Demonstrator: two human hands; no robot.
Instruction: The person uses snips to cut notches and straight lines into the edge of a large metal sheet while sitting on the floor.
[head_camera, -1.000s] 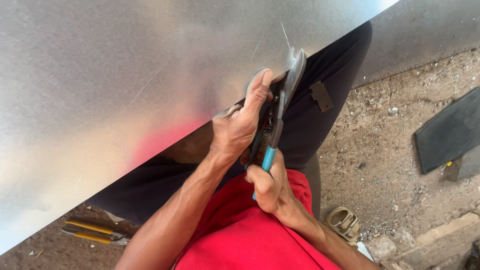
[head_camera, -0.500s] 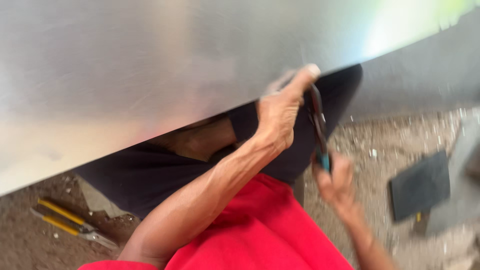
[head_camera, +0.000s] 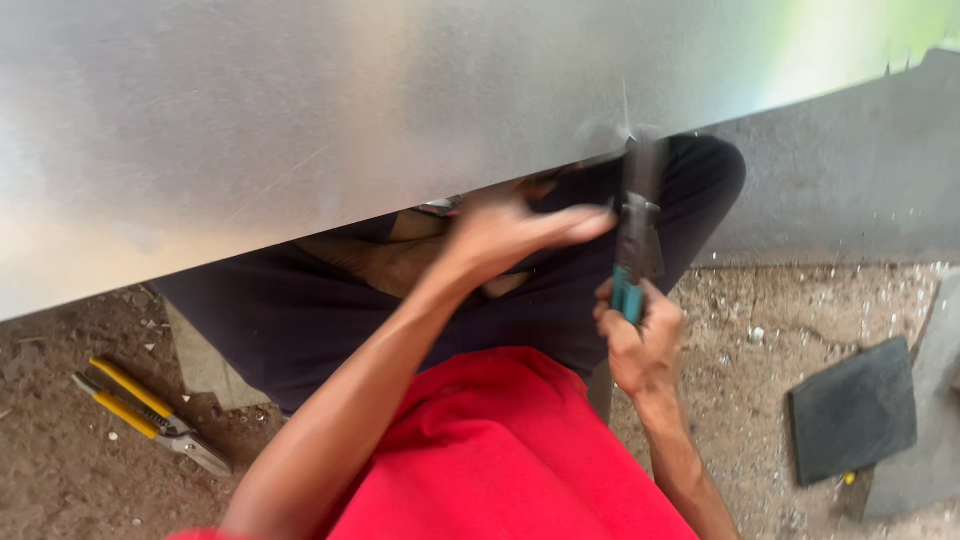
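A large shiny metal sheet (head_camera: 330, 130) lies across my lap and fills the upper part of the view. My right hand (head_camera: 640, 340) grips the teal-handled tin snips (head_camera: 633, 235), whose blades point up at the sheet's near edge, where a thin sliver sticks up. My left hand (head_camera: 510, 232) hovers just under that edge, left of the snips, fingers stretched out and blurred, holding nothing. I wear a red shirt and dark trousers.
A second pair of snips with yellow handles (head_camera: 150, 415) lies on the dirt ground at the lower left. A dark flat slab (head_camera: 852, 410) rests on the ground at the right, next to a grey wall (head_camera: 850, 180).
My left hand has let go of the sheet's edge near the snips and dropped lower, fingers spread. The view has shifted, and the snips stand more upright at the edge.
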